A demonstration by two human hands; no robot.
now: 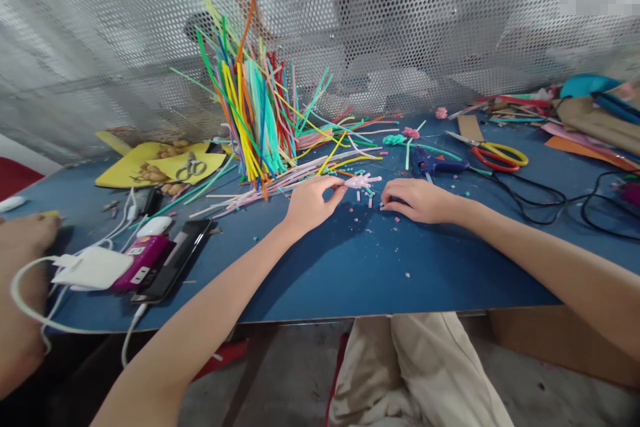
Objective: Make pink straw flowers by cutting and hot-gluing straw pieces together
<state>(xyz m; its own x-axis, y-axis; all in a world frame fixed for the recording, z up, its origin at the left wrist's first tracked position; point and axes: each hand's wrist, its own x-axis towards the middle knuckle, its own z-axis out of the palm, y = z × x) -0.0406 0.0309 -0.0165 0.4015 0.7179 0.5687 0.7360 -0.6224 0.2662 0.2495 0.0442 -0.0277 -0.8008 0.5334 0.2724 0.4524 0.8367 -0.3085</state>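
My left hand (313, 203) pinches the pink straw flower (363, 181) mid-tabletop; my right hand (417, 200) rests flat, fingers loose, holding nothing. It looks light, springy and crushable, so I'd grip its stem.

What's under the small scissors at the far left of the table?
The small scissors lie on yellow paper sheets, which rest on the blue table. Whatever lies beneath the sheets is covered.

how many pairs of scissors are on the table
2. One small pair of scissors lies on the yellow paper at left; one pair with red and yellow handles lies right of the glue gun. More may hide under clutter.
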